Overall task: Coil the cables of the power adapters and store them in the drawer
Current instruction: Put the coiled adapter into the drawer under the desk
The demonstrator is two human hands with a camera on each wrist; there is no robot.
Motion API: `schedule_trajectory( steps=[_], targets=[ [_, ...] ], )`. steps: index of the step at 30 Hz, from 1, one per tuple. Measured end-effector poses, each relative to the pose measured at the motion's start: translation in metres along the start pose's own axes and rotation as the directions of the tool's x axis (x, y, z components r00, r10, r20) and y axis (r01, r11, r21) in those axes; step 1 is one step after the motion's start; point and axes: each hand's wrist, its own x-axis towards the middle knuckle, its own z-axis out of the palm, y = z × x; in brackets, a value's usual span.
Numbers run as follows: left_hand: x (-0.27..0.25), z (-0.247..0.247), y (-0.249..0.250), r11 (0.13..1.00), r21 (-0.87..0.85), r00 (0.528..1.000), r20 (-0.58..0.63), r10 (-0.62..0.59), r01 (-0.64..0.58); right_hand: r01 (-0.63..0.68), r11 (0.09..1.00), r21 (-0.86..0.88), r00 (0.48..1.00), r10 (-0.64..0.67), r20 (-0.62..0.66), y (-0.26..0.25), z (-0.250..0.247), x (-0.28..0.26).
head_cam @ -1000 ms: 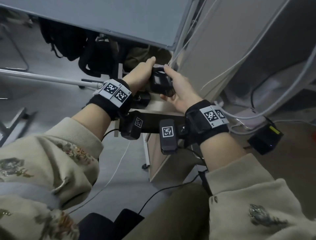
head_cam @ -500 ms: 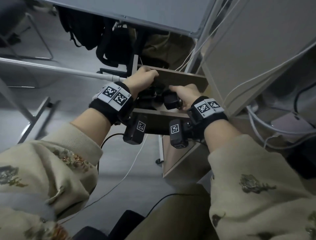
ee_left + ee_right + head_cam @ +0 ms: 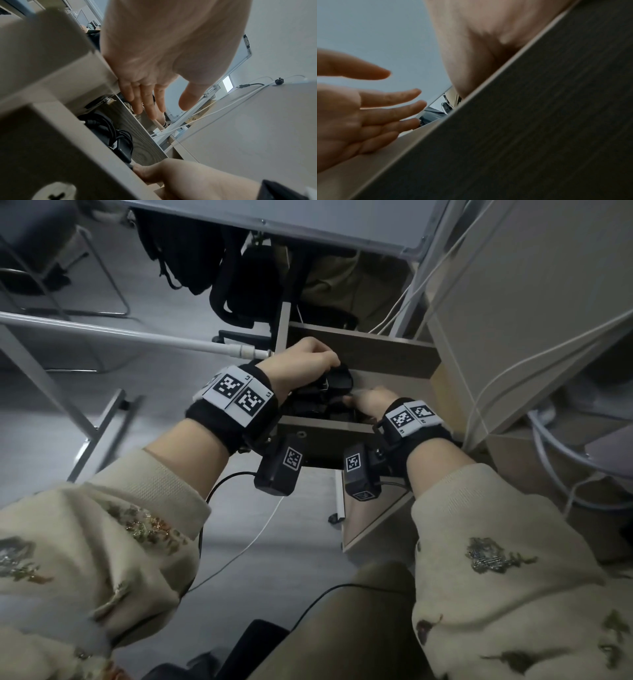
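Saw brown wood-grain drawer (image 3: 363, 350) open below edge of grey desk top (image 3: 308, 224), w/ both hands reaching into it from the front. Found black power adapters (image 3: 337, 381) lying inside drawer, bunched together btwn the two hands. Made out, in left wrist view, one such adapter w/ its thin black cable (image 3: 109, 129) looped in loose coils on top of it, resting vs. the drawer's inner wall.

Noted L hand (image 3: 301, 361) arched over the adapters near the drawer's back wall. Saw in left wrist view its fingers (image 3: 147, 102) straight and close together, thumb apart, gripping nothing; same relaxed spread in right wrist view (image 3: 351, 115). Couldn't tell whether fingertips touched the adapters.

Noted R hand (image 3: 370, 404) dipped lower, just inside drawer's front panel, knuckles up. Saw its fingers disappear behind the drawer wall (image 3: 539, 121) in right wrist view and behind the front panel in left wrist view (image 3: 188, 180), so couldn't tell if it gripped anything or lay slack.

Spotted beige embroidered sleeves (image 3: 120, 542) and black wrist straps w/ square printed markers (image 3: 236, 395). Also saw white cables (image 3: 428, 275) hanging along a pale cabinet side (image 3: 531, 302) at right, a black backpack (image 3: 191, 251) under the desk, and a thin white cable (image 3: 253, 539) across the grey floor.
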Motion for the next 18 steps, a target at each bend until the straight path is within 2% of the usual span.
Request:
schedule_trajectory(
  steps=[4,9,13,18],
  targets=[
    [0.001,0.002,0.000,0.999,0.036,1.000,-0.003,-0.001,0.001,0.033,0.986,-0.161,0.999,-0.028,0.035,-0.001,0.003,0.004],
    [0.005,0.004,0.001,0.995,0.100,1.000,0.012,-0.008,0.007,0.042,0.991,-0.126,0.999,-0.041,0.014,0.003,0.006,0.004],
    [0.003,0.006,0.001,0.992,0.128,1.000,0.006,-0.018,0.017,0.062,0.998,0.031,0.991,-0.057,-0.122,0.005,0.015,-0.001],
    [-0.007,0.012,0.008,0.989,0.150,0.999,0.050,-0.011,0.004,0.151,0.976,0.159,0.940,-0.092,-0.328,0.007,0.015,-0.022]
  ],
)
